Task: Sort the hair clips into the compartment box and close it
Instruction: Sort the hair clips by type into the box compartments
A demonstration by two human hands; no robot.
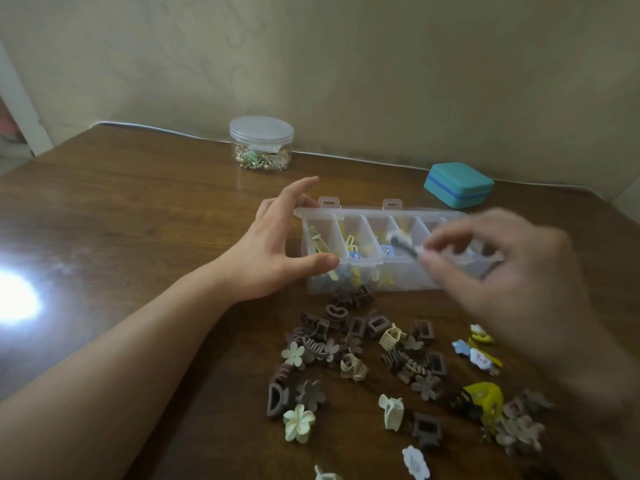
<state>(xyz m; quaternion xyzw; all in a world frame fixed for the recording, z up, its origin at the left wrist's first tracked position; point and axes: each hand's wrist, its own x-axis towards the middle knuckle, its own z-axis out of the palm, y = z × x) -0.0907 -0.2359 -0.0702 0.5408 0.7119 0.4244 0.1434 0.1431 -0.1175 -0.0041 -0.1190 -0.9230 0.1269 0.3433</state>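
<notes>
Left hand (277, 244) rested spread against the left end of the clear compartment box (349, 216), thumb on its front wall. Right hand (512, 271), blurred, pinched a small white-and-dark clip (403, 241) over the box's middle compartments. Loose hair clips (363, 351) lay scattered in front of the box. Round jar (261, 143) and teal case (459, 184) sat along the bench (138, 220) far edge.

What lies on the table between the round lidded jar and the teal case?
In the head view, only bare tabletop lies between the jar and the teal case; the compartment box sits nearer the camera.
</notes>
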